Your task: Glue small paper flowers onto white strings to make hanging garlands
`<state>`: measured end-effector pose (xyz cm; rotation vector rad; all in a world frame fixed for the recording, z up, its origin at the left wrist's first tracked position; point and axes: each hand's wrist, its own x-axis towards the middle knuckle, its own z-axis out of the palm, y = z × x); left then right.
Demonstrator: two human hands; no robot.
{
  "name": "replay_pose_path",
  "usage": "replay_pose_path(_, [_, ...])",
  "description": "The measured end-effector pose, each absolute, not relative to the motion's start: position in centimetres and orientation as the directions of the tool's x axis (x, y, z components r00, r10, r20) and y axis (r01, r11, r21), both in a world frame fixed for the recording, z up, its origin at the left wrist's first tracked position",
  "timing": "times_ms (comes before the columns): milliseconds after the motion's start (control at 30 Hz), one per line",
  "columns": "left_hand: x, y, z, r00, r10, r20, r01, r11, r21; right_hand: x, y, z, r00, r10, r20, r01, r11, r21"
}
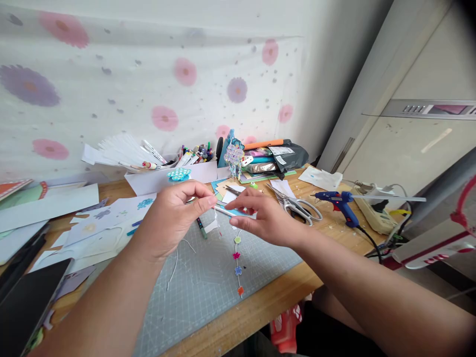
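A white string of small green, magenta, blue and orange flowers point(236, 256) runs lengthwise toward the person over the grey gridded mat point(201, 302), just below the nearer right hand point(264, 217), whose fingers are parted, while the left hand point(178, 213) pinches what seems thin white thread point(215, 213).

Scissors point(288, 200) lie left of the glue gun point(341, 202) on the table point(267, 306).

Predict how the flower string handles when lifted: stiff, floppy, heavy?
The flower string is probably floppy: only thin cord shows between its flowers. Likely light, since the flowers look small beside the right hand. It may snag, as the flowers stick out wider than the cord.
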<state>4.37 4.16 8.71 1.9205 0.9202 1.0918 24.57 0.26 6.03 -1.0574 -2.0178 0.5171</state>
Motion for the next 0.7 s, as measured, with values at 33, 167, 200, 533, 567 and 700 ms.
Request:
replay_pose_path(33, [4.5,4.1,8.7,0.383,0.844,0.376,0.234,-0.482,0.845,24.1,0.3,5.9,-0.34,0.827,0.447,0.495,0.562,-0.663])
replay_pose_path(167, [4.7,3.8,8.7,0.375,0.847,0.378,0.268,-0.489,0.83,22.9,0.7,5.4,-0.273,0.863,0.425,0.481,0.505,-0.716])
replay_pose_path(200, [4.8,3.7,8.7,0.375,0.847,0.376,0.269,-0.487,0.831,22.7,0.7,5.3,-0.253,0.867,0.429,0.476,0.497,-0.725])
replay_pose_path(533, [4.8,3.8,8.9,0.404,0.846,0.347,0.154,-0.437,0.886,23.3,0.4,6.0,-0.226,0.891,0.393,0.466,0.453,-0.76])
replay_pose_path(567, [4.8,3.8,8.9,0.404,0.846,0.347,0.148,-0.435,0.888,23.2,0.4,5.9,-0.218,0.893,0.393,0.457,0.449,-0.767])
replay_pose_path(700, [4.8,3.7,9.0,0.414,0.838,0.356,0.132,-0.442,0.887,22.5,0.4,5.4,-0.201,0.897,0.393,0.45,0.441,-0.776])
